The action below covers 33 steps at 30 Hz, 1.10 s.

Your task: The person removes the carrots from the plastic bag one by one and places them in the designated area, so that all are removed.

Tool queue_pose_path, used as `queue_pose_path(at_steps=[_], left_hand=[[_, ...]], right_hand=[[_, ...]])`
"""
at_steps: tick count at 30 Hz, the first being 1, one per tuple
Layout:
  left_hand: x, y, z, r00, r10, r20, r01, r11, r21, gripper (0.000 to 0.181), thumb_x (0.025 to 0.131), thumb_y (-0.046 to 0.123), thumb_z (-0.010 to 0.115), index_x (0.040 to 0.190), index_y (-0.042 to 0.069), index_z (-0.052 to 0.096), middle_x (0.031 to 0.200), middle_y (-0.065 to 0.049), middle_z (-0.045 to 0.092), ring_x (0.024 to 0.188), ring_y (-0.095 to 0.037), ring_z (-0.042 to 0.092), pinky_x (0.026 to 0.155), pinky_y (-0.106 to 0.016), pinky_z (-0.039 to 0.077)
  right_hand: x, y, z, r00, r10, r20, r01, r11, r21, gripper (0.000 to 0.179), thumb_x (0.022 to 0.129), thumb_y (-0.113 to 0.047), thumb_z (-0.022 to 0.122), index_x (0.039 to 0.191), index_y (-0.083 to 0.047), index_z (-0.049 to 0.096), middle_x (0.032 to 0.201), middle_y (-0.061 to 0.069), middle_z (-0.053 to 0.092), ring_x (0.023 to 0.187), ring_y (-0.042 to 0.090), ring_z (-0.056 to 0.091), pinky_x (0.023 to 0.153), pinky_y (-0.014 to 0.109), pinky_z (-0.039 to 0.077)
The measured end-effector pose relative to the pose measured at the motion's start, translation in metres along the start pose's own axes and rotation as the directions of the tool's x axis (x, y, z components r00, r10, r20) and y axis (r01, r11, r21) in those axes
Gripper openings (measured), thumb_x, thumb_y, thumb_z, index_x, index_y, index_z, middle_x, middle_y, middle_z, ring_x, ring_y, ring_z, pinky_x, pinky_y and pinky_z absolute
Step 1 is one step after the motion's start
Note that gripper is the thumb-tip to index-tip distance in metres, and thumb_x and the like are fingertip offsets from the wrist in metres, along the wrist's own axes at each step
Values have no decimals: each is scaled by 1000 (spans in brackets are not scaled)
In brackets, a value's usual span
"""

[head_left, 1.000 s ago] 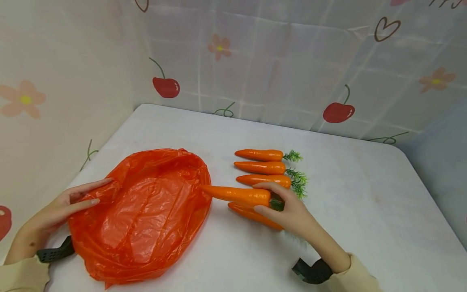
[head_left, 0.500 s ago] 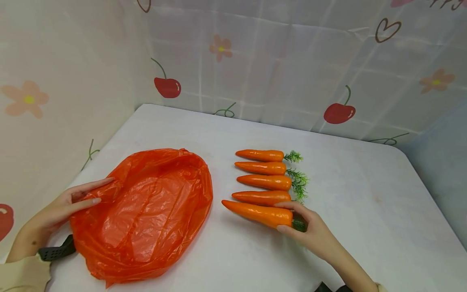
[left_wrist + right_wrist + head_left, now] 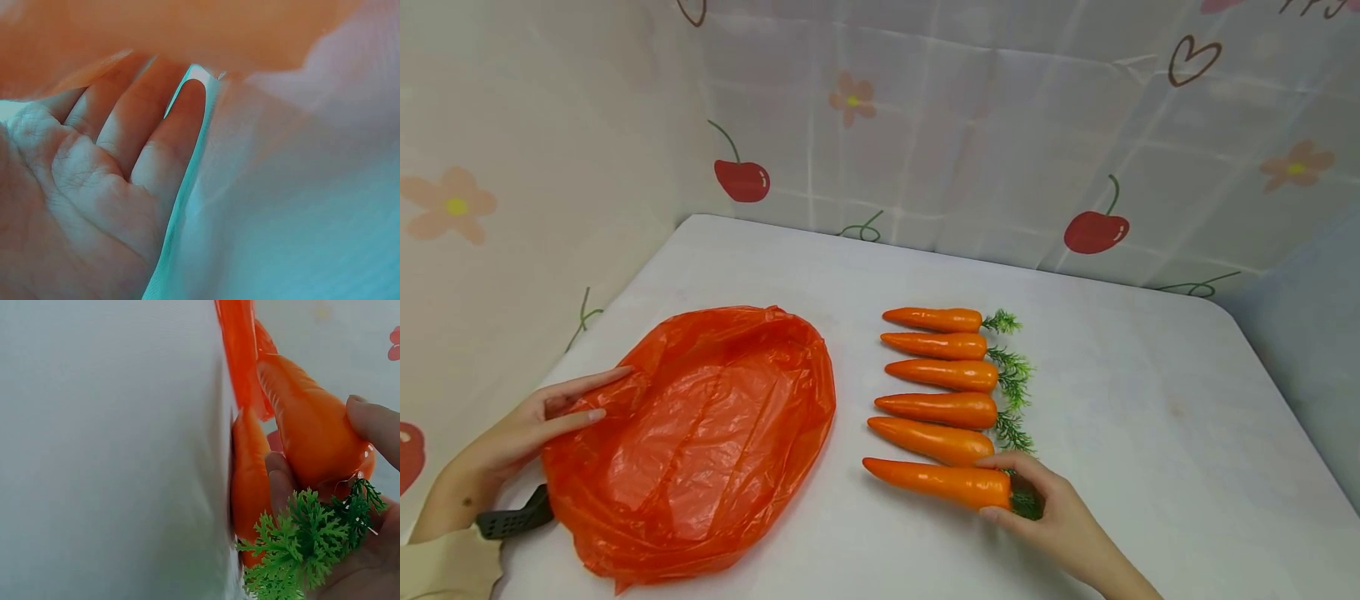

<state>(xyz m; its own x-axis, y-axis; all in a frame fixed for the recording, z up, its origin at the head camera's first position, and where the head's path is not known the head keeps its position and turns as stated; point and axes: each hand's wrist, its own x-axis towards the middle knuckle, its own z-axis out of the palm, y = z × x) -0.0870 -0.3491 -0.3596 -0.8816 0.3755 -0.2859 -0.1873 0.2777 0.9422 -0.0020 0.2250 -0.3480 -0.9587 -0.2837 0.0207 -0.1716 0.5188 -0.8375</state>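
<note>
My right hand (image 3: pixel 1048 508) grips an orange carrot (image 3: pixel 936 483) by its thick end, thumb and fingers on opposite sides. Its green top (image 3: pixel 312 534) pokes out by the palm in the right wrist view. Beyond it several more carrots (image 3: pixel 936 408) lie in a row, tips to the left. My left hand (image 3: pixel 542 425) holds the left rim of a red plastic bag (image 3: pixel 707 450), with thumb and index finger over the plastic. In the left wrist view the other fingers (image 3: pixel 169 137) reach out nearly straight beneath the translucent film.
The bag lies spread with its mouth open on the white table (image 3: pixel 1150 433), left of the carrots. A patterned curtain (image 3: pixel 940 133) rises behind the table, and a pale wall (image 3: pixel 535 125) stands at the left. A black wrist strap (image 3: pixel 516 518) sits by the left sleeve.
My right hand has carried the carrot from near the bag's right edge rightward and toward me, to the near end of the row. The left hand and bag have stayed put.
</note>
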Motion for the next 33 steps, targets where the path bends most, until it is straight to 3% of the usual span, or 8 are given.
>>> queue_pose_path(at_steps=[4, 9, 13, 25, 33], left_hand=[[1, 0, 0, 1000, -8, -4, 8, 1000, -5, 48, 94, 10, 41, 140, 18, 29, 126, 21, 45, 100, -13, 57, 74, -43, 50], [1, -2, -1, 996, 69, 49, -68, 997, -32, 49, 94, 4, 38, 140, 13, 26, 129, 18, 44, 101, -13, 56, 74, -42, 50], [1, -2, -2, 995, 74, 64, -71, 996, -48, 48, 94, 3, 37, 140, 14, 27, 128, 19, 45, 99, -15, 57, 73, -42, 50], [1, -2, -1, 996, 63, 55, -62, 998, -26, 48, 94, 4, 37, 140, 14, 27, 128, 18, 45, 99, -14, 57, 73, -41, 51], [2, -2, -2, 996, 50, 68, -45, 997, -68, 49, 94, 3, 37, 140, 15, 26, 128, 18, 46, 98, -20, 59, 72, -46, 48]], right_hand=[[-5, 3, 6, 1000, -9, 12, 8, 999, 34, 39, 75, -29, 70, 111, -22, 57, 109, -9, 56, 98, 8, 53, 80, 23, 46], [-5, 7, 10, 999, 43, 32, -46, 997, 70, 40, 75, -29, 69, 112, -20, 57, 111, -9, 55, 99, 7, 52, 80, 23, 47], [-3, 11, 12, 1000, 25, 19, -27, 998, 65, 40, 75, -29, 70, 112, -19, 57, 110, -9, 56, 100, 8, 52, 80, 25, 47], [0, 16, 13, 995, -89, -43, 82, 986, -142, 41, 72, -35, 70, 110, -24, 58, 107, -16, 55, 98, 5, 53, 79, 25, 47], [1, 18, 13, 990, -124, -73, 106, 973, -203, 41, 72, -32, 71, 109, -22, 58, 105, -16, 54, 93, 4, 53, 73, 24, 48]])
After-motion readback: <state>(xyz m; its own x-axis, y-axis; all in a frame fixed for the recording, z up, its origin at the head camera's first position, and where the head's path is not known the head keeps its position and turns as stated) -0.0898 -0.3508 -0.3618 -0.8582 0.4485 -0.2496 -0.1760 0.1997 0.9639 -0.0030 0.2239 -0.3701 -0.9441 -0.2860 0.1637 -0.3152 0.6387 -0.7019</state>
